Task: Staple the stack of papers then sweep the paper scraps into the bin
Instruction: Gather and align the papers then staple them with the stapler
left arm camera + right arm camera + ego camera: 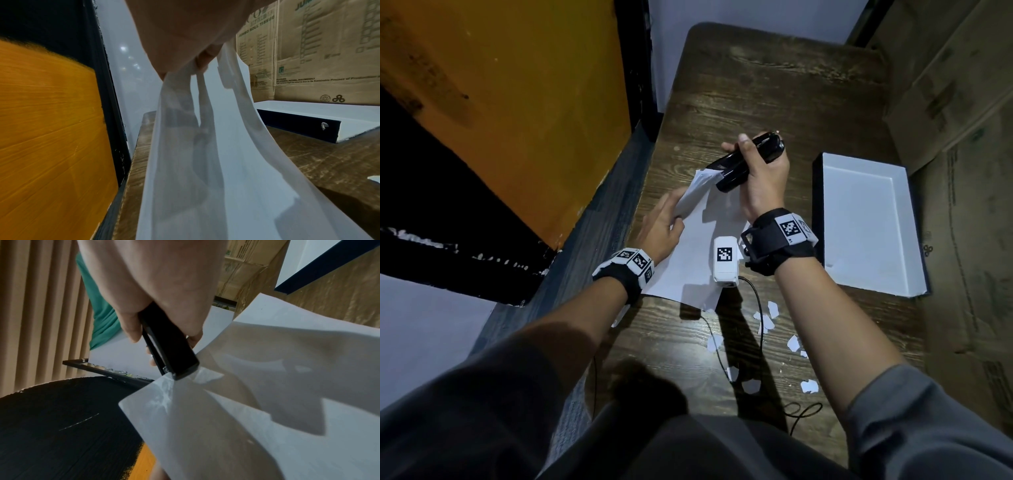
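Note:
My right hand (760,171) grips a black stapler (743,161) above the wooden table, its mouth over the raised far-left corner of a white paper stack (688,246). In the right wrist view the stapler (170,344) bites the paper corner (174,386). My left hand (664,222) pinches the stack's left edge and lifts it; the left wrist view shows the sheets (205,146) hanging from my fingers (202,62). Several white paper scraps (767,322) lie on the table near its front edge. A shallow white-lined box (869,222) sits to the right.
The wooden table (774,89) is narrow, with an orange panel (517,85) to its left and cardboard boxes (962,102) to its right. Black cables (760,318) run across the table among the scraps. The box (308,126) has dark outer walls.

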Demonstrator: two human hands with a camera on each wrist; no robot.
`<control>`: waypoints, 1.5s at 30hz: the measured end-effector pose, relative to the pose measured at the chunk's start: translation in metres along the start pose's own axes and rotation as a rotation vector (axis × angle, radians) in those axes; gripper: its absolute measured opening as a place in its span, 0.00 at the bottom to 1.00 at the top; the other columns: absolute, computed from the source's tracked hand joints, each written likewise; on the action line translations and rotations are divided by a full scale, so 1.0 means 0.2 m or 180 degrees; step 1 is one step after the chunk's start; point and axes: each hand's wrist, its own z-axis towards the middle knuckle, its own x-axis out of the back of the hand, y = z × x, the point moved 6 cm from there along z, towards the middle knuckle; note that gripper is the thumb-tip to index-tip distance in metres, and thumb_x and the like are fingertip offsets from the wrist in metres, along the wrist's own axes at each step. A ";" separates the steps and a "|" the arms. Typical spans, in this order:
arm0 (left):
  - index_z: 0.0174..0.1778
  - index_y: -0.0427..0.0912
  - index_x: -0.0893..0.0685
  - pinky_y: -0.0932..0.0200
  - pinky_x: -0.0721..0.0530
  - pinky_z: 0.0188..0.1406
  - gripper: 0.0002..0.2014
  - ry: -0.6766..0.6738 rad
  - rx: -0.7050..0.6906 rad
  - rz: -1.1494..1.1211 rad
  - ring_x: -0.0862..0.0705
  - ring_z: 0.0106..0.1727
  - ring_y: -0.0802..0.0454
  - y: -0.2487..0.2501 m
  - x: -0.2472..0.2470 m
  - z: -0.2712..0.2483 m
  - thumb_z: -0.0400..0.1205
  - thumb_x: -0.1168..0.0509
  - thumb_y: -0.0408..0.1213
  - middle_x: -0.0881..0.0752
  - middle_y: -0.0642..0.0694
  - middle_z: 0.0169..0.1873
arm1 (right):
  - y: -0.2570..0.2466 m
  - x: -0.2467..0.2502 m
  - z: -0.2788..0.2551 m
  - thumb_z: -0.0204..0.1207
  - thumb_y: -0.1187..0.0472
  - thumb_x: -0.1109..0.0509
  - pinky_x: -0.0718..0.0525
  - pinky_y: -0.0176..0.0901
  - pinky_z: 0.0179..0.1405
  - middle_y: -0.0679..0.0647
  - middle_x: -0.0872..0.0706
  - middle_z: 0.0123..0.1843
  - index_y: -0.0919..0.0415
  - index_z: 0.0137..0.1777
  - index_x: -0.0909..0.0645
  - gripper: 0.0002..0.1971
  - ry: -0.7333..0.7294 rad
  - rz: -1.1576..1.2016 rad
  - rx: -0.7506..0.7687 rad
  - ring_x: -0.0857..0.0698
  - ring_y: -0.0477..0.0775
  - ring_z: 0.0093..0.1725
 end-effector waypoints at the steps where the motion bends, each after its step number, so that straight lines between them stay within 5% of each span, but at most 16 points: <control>1: 0.74 0.56 0.35 0.43 0.18 0.62 0.26 -0.0035 0.0000 -0.0006 0.19 0.62 0.43 0.00 0.00 0.00 0.81 0.42 0.30 0.22 0.43 0.66 | 0.00 0.00 0.00 0.76 0.70 0.28 0.14 0.63 0.47 0.61 0.18 0.41 0.62 0.46 0.30 0.11 -0.0004 -0.0004 -0.0002 0.10 0.59 0.40; 9: 0.75 0.53 0.34 0.40 0.18 0.60 0.27 -0.0105 -0.0068 -0.0066 0.18 0.60 0.43 0.03 -0.03 0.03 0.80 0.42 0.30 0.20 0.44 0.65 | 0.03 -0.07 0.00 0.76 0.67 0.28 0.16 0.49 0.31 0.62 0.22 0.28 0.63 0.41 0.29 0.10 0.0398 -0.0161 0.0033 0.17 0.59 0.25; 15: 0.71 0.68 0.33 0.37 0.19 0.60 0.33 -0.0202 -0.0056 -0.0007 0.17 0.57 0.48 0.04 -0.07 -0.01 0.78 0.33 0.30 0.20 0.52 0.60 | 0.06 -0.05 0.06 0.75 0.64 0.33 0.28 0.39 0.17 0.59 0.30 0.17 0.64 0.30 0.30 0.13 0.0993 -0.0055 -0.0381 0.31 0.54 0.13; 18: 0.74 0.60 0.33 0.38 0.19 0.62 0.31 -0.0124 0.0056 -0.0199 0.18 0.62 0.47 0.03 -0.08 0.01 0.79 0.34 0.30 0.21 0.49 0.66 | 0.08 -0.06 0.08 0.75 0.66 0.31 0.24 0.42 0.21 0.57 0.25 0.19 0.64 0.34 0.29 0.11 0.0798 0.0178 -0.0367 0.26 0.55 0.16; 22: 0.79 0.48 0.36 0.39 0.22 0.69 0.29 -0.0075 0.0324 -0.0367 0.23 0.71 0.44 -0.02 -0.09 0.07 0.80 0.42 0.30 0.25 0.42 0.74 | 0.04 0.02 0.11 0.69 0.75 0.26 0.14 0.51 0.45 0.57 0.14 0.36 0.63 0.48 0.27 0.14 0.0516 0.0271 0.0032 0.13 0.55 0.38; 24: 0.80 0.46 0.37 0.39 0.23 0.71 0.30 -0.0137 0.0384 -0.0314 0.25 0.74 0.43 -0.03 -0.11 0.08 0.80 0.43 0.30 0.26 0.41 0.75 | 0.00 0.18 0.13 0.70 0.78 0.29 0.13 0.49 0.48 0.59 0.15 0.42 0.61 0.52 0.30 0.18 0.0539 0.0008 0.0182 0.12 0.58 0.46; 27: 0.79 0.45 0.36 0.43 0.23 0.71 0.29 -0.0091 0.0428 -0.0375 0.23 0.72 0.43 -0.06 -0.13 0.09 0.80 0.42 0.28 0.23 0.41 0.72 | -0.06 0.51 0.09 0.69 0.66 0.24 0.13 0.62 0.50 0.63 0.16 0.48 0.51 0.52 0.31 0.20 0.0433 -0.1105 0.0197 0.14 0.67 0.49; 28: 0.79 0.45 0.35 0.44 0.22 0.70 0.29 -0.0043 0.0459 -0.0390 0.23 0.71 0.42 -0.06 -0.13 0.10 0.80 0.42 0.27 0.22 0.40 0.71 | -0.07 0.65 0.06 0.69 0.64 0.24 0.14 0.60 0.53 0.62 0.16 0.50 0.49 0.53 0.31 0.20 0.0379 -0.1485 0.0077 0.14 0.65 0.50; 31: 0.78 0.45 0.36 0.46 0.24 0.69 0.28 -0.0022 0.0572 -0.0508 0.23 0.71 0.41 -0.08 -0.12 0.11 0.81 0.42 0.27 0.23 0.40 0.71 | -0.07 1.10 -0.11 0.70 0.70 0.25 0.18 0.37 0.46 0.55 0.18 0.49 0.56 0.54 0.30 0.19 0.0247 -0.2897 -0.0368 0.17 0.53 0.48; 35: 0.79 0.46 0.36 0.41 0.24 0.72 0.29 -0.0020 0.0663 -0.0472 0.24 0.73 0.39 -0.09 -0.14 0.12 0.81 0.42 0.27 0.24 0.41 0.73 | -0.08 1.72 -0.38 0.66 0.72 0.22 0.19 0.45 0.53 0.66 0.14 0.58 0.65 0.61 0.21 0.22 0.0530 -0.4457 -0.1249 0.15 0.64 0.60; 40: 0.79 0.50 0.36 0.39 0.25 0.72 0.28 0.0038 0.0902 -0.0420 0.24 0.74 0.38 -0.09 -0.15 0.11 0.82 0.41 0.30 0.24 0.42 0.74 | -0.06 2.20 -0.60 0.70 0.72 0.25 0.19 0.56 0.59 0.73 0.17 0.62 0.73 0.62 0.24 0.21 0.0883 -0.5208 -0.1970 0.18 0.71 0.63; 45: 0.77 0.52 0.35 0.37 0.25 0.72 0.27 0.0159 0.1045 -0.0411 0.25 0.75 0.39 -0.05 -0.15 0.09 0.82 0.40 0.31 0.24 0.45 0.74 | -0.01 2.34 -0.59 0.75 0.70 0.29 0.18 0.58 0.58 0.74 0.18 0.62 0.76 0.62 0.24 0.18 0.0753 -0.5598 -0.2188 0.18 0.73 0.62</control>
